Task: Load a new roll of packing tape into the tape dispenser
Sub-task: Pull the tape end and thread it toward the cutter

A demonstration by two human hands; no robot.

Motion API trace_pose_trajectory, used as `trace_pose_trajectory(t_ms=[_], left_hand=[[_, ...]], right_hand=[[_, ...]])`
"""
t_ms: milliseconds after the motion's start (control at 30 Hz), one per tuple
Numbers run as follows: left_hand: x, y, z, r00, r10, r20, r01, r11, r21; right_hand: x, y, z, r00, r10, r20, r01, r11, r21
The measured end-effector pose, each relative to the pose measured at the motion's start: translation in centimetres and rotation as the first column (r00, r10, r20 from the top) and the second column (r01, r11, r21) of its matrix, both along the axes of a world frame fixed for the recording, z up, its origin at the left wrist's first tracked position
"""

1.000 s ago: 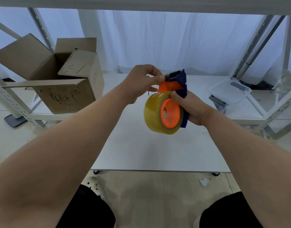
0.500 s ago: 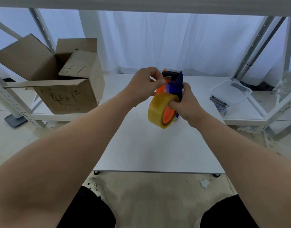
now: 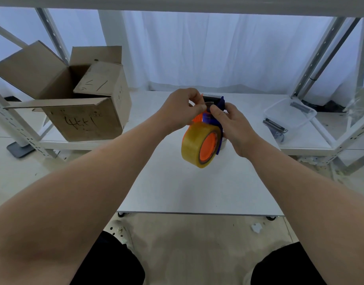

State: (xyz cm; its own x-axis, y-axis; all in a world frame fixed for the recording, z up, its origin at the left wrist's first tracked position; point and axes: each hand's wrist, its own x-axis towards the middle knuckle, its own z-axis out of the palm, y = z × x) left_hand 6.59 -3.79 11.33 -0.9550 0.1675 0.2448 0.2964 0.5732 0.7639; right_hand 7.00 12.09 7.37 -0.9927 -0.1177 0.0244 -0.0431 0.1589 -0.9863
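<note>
White table [image 3: 197,188], dispenser held above its centre.
Tape dispenser [image 3: 215,112] with tape roll [image 3: 194,145] mounted is pinched near its head at 12 o'clock by left hand [image 3: 180,111] and right hand [image 3: 231,124].

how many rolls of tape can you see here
1. The yellowish tape roll sits on the orange hub of the tape dispenser, held above the white table by both hands. Others could be hidden inside the open cardboard box at left.
</note>
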Motion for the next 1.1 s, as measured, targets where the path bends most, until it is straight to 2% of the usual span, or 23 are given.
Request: trace_pose_trajectory(t_ms=[200,300,567,700,900,1100], left_hand=[[0.1,-0.3,0.0,0.998,0.054,0.045,-0.053,0.998,-0.025],[0.3,-0.1,-0.1,0.996,0.065,0.062,-0.061,0.995,-0.074],[-0.1,-0.2,-0.5,0.983,0.118,0.141,-0.106,0.99,-0.09],[-0.3,-0.3,-0.5,0.988,0.128,0.084,-0.11,0.974,-0.196],[-0.4,-1.0,-0.2,0.997,0.047,0.066,-0.022,0.943,-0.333],[-0.2,-1.4,0.1,0.99,-0.066,0.128,0.106,0.935,-0.338]], right_hand=[[0.1,0.7,-0.3,0.998,0.05,0.037,-0.048,0.997,-0.056],[0.0,0.4,-0.3,0.998,0.069,0.011,-0.069,0.998,-0.012],[0.0,0.2,-0.8,0.996,0.084,-0.001,-0.084,0.996,0.015],[0.1,0.1,-0.8,0.994,0.108,0.013,-0.108,0.994,-0.006],[0.3,-0.2,-0.9,0.986,0.165,0.01,-0.165,0.984,0.073],[0.5,0.1,-0.9,0.979,0.198,0.058,-0.203,0.974,0.105]])
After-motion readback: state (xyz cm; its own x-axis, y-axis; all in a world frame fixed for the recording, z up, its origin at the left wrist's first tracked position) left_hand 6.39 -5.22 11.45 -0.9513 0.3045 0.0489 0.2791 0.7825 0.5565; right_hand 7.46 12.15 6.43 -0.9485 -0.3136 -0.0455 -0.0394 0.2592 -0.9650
